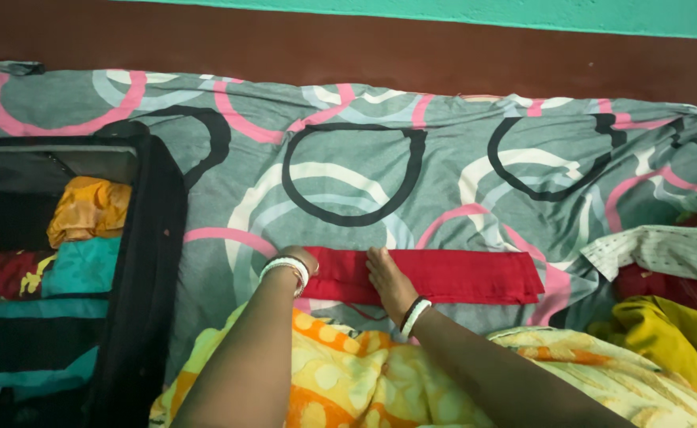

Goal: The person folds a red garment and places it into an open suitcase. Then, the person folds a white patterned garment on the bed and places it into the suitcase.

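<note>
Red cloth [444, 275], folded into a long flat strip, lay across the near part of the bed [348, 143], its length running left to right.

Left hand [301, 260]: rested on the left end of the strip, fingers curled downward and largely hidden behind the wrist, so whether they gripped the fabric could not be told. White bangles [285, 269] circled the wrist.

Right hand [386, 281]: lay flat and open, palm down on the strip just right of the left hand, fingers together and pointing away from the person. A dark and white bangle [414, 315] sat at the wrist.

Bedsheet [412, 182]: grey, printed with large black, white and pink rings, spread over the bed.

Suitcase [138, 277]: black, open, at the left edge of the bed. Inside were folded clothes in layers: an orange piece [87, 208] on top, teal [83, 268] beneath it, dark red [0, 273] to the left.

Garment [348, 372]: yellow and orange floral, worn by the person, in the foreground under both arms.

Pile of clothes [666, 317]: at the right edge, with a white patterned piece above mustard-yellow and red ones.

Wall [364, 47]: dark brown behind the bed, with a green band above.
</note>
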